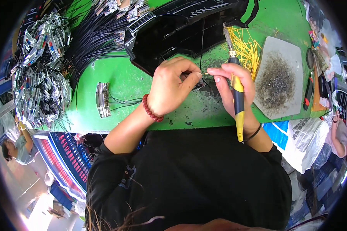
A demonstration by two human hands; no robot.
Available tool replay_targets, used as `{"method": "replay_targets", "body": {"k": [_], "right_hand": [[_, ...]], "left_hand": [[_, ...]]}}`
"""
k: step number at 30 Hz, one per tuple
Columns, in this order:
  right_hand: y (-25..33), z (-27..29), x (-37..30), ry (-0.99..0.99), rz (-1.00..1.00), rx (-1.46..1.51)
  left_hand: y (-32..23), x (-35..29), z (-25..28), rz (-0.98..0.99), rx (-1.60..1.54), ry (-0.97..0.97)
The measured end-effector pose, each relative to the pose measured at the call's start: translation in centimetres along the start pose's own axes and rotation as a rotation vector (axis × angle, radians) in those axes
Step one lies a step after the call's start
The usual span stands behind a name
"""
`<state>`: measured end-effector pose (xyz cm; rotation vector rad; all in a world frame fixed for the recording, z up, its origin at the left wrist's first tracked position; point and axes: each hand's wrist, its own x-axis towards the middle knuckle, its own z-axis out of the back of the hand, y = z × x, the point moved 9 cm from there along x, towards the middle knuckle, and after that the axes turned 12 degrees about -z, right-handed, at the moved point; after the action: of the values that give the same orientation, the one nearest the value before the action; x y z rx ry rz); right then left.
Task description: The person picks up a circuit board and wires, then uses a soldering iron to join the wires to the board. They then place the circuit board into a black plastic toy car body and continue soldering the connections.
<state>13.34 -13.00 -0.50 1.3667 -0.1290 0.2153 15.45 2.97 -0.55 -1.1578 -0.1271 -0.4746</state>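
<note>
My left hand, wearing a red bead bracelet, pinches thin wire ends between thumb and fingertips above the green table. Black wires run leftward from there to a small silver metal-cased part lying on the table. In my right hand is a soldering iron with a yellow and black handle, its metal tip pointing away from me. The right thumb and forefinger come close to the pinched wire ends; whether they grip one is too small to tell. Beyond both hands rests a black plastic housing, open side toward me.
Silver metal parts are heaped at the left, beside a bundle of black cables. Yellow wires lie right of the housing. A grey plate bears dark residue. Hand tools line the right edge. Other people work at both sides.
</note>
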Motion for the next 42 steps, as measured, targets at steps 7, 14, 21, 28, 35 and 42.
{"method": "replay_targets", "body": {"k": [7, 14, 21, 28, 35, 42], "right_hand": [[0.6, -0.6, 0.3, -0.005, -0.015, 0.015], [2.1, -0.7, 0.7, 0.012, 0.133, -0.130], [1.4, -0.1, 0.8, -0.005, 0.074, -0.104], [1.9, -0.4, 0.6, 0.008, 0.139, -0.190], [1.4, -0.3, 0.3, 0.017, 0.102, -0.112], [-0.1, -0.5, 0.6, 0.078, -0.057, 0.140]], "left_hand": [[-0.1, 0.0, -0.2, -0.028, 0.003, 0.005], [0.0, 0.0, 0.0, -0.040, -0.003, -0.019], [0.1, -0.1, 0.0, -0.006, -0.017, -0.019], [-0.1, 0.0, 0.1, -0.033, -0.019, -0.038], [0.2, -0.1, 0.2, -0.005, -0.065, -0.032], [0.1, -0.1, 0.0, -0.027, -0.085, 0.025]]}}
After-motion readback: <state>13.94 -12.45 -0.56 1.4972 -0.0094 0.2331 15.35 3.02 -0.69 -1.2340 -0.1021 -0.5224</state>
